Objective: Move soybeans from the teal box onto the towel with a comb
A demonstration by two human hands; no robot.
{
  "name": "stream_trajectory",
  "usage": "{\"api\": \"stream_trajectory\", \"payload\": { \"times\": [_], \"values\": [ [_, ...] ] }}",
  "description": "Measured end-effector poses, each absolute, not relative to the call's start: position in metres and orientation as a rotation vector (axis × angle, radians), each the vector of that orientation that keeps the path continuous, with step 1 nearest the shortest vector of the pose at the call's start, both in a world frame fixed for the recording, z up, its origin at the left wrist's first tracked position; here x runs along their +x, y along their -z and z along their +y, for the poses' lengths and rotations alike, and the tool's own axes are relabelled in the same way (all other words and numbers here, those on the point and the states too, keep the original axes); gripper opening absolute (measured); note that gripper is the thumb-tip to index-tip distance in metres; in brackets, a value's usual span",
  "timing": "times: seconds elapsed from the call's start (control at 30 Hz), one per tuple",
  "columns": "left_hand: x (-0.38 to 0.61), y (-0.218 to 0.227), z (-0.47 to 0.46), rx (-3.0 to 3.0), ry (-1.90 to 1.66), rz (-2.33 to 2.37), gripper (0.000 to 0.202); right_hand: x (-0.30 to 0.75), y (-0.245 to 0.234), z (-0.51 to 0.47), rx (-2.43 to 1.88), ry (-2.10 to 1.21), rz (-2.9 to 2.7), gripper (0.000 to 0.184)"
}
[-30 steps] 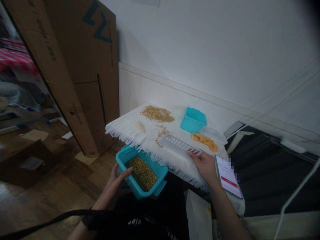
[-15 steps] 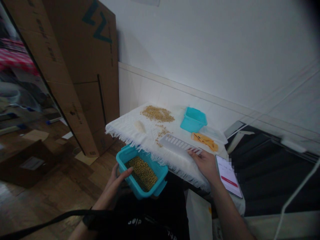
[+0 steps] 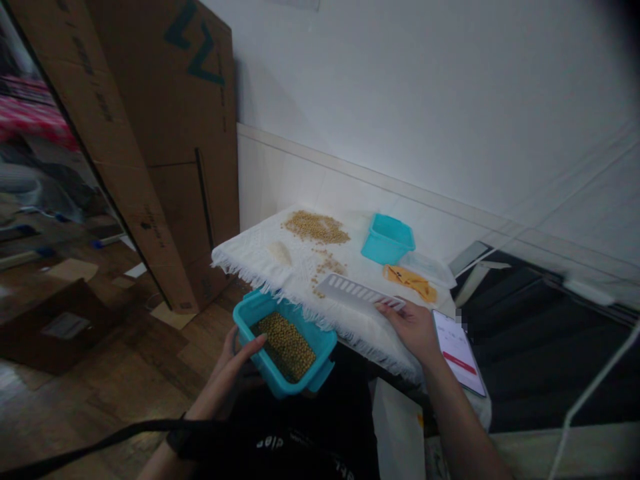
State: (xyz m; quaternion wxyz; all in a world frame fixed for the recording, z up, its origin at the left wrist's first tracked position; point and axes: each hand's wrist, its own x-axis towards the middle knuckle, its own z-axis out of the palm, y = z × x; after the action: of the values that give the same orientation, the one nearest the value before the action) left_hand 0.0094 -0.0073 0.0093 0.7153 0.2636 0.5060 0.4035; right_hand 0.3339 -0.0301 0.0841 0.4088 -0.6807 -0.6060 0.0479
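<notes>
Both plastic tubs, the near one [image 3: 277, 383] and the far one [image 3: 379, 252], are turquoise. The soybeans in the near tub [image 3: 290, 350] look olive-yellow; the loose soybeans [image 3: 313, 227] are tan-gold. The slotted tray [image 3: 343, 293] is pale grey-white, the tablecloth [image 3: 250, 248] white, the folded cloth [image 3: 409, 280] orange with dark marks. A red bar crosses the phone's [image 3: 457, 350] whitish screen. The tall carton [image 3: 185, 127] is brown with teal shapes; the checked fabric [image 3: 35, 123], red and white.

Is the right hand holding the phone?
No, the right hand grips a slotted white piece; the phone lies on the cloth.
</notes>
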Motion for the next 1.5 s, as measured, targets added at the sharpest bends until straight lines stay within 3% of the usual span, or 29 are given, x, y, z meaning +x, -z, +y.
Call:
{"api": "stream_trajectory", "payload": {
  "times": [0.33,0.87,1.23,1.5],
  "values": [
    [0.01,-0.014,-0.01,0.594,-0.905,1.1,0.081,0.311,-0.078,-0.04,-1.628,-0.038,-1.624,0.026],
    [0.009,-0.008,-0.008,0.586,-0.888,1.079,0.087,0.297,-0.074,-0.053,-1.616,-0.014,-1.676,0.023],
    [0.01,-0.012,-0.009,0.57,-0.917,1.1,0.086,0.3,-0.08,-0.037,-1.694,0.046,-1.467,0.037],
    [0.009,-0.009,-0.006,0.561,-0.895,1.128,0.099,0.303,-0.081,-0.005,-1.734,0.065,-1.517,0.039]
  ]
}}
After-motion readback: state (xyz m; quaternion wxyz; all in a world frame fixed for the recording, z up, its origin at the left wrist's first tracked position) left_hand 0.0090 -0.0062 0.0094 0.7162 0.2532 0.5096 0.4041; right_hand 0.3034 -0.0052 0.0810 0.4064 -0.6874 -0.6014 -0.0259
